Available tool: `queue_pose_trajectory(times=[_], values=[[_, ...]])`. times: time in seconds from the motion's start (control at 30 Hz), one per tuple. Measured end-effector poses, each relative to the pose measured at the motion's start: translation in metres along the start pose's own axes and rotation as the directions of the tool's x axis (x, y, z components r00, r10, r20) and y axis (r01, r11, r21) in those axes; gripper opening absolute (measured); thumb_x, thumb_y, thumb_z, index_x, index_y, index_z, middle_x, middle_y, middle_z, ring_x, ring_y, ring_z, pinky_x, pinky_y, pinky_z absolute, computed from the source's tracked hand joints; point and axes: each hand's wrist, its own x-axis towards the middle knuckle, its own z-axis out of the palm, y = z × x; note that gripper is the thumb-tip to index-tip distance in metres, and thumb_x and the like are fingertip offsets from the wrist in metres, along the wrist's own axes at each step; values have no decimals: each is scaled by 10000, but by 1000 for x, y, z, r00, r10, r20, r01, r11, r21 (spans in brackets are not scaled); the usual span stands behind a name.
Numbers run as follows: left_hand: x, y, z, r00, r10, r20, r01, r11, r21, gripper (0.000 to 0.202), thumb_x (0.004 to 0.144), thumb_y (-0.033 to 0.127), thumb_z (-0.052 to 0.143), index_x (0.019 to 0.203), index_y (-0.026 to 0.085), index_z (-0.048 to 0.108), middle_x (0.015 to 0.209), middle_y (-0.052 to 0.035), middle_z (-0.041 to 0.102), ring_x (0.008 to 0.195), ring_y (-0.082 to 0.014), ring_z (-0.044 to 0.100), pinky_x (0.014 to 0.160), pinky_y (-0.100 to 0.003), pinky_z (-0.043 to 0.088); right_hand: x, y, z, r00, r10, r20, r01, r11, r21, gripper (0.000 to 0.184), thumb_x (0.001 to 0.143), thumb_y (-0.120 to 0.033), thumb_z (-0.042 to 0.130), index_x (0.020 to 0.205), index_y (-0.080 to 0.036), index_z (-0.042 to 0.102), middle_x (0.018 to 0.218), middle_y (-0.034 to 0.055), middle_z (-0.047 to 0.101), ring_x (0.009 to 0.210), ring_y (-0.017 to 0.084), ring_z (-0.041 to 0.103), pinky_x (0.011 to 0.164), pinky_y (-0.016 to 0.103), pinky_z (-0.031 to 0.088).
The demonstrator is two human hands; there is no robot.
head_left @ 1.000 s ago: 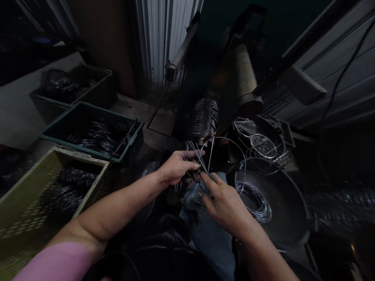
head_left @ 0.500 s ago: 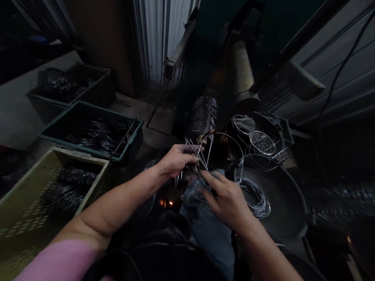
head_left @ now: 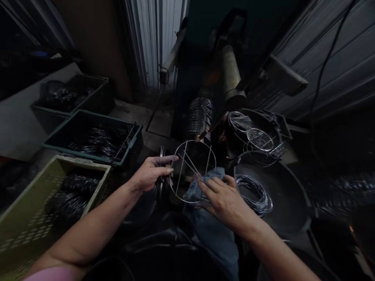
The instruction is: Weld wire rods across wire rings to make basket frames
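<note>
A round wire ring [head_left: 216,159] with two straight crosswires faces me in the middle of the view. My left hand [head_left: 150,173] pinches its left edge between thumb and finger. A bunch of several more wire rings [head_left: 159,189] hangs from the same hand. On the right, my right hand [head_left: 221,195] is closed on a few thin straight wire rods [head_left: 190,164], whose far ends reach up and left across the ring. Behind the ring, a dense stack of wire rings [head_left: 200,117] sits on the machine. A blue cloth [head_left: 215,230] lies below my right hand.
To the left stand a yellow crate [head_left: 52,166] and a green crate [head_left: 63,146] with wire rings inside, and a dark crate [head_left: 101,82] behind. On the right, a black basin [head_left: 290,203] holds a wire coil [head_left: 254,195]. A metal cylinder [head_left: 231,70] juts from the machine.
The ring has come off the spot at the machine's tip and now faces me upright. My left hand has moved left and down with it. My right hand still holds the rods.
</note>
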Motion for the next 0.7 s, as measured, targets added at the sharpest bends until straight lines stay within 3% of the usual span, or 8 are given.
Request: queue_pose_trajectory(times=[0.7], values=[[22, 11, 0, 997, 71, 12, -70, 997, -35, 420, 637, 104, 680, 1055, 127, 644, 600, 5, 592, 470, -101, 567, 471, -251, 524, 27, 28, -21, 992, -70, 103, 76, 996, -51, 431, 802, -297, 608, 1197, -162, 500, 950, 72, 616, 891, 214, 522, 783, 385, 291]])
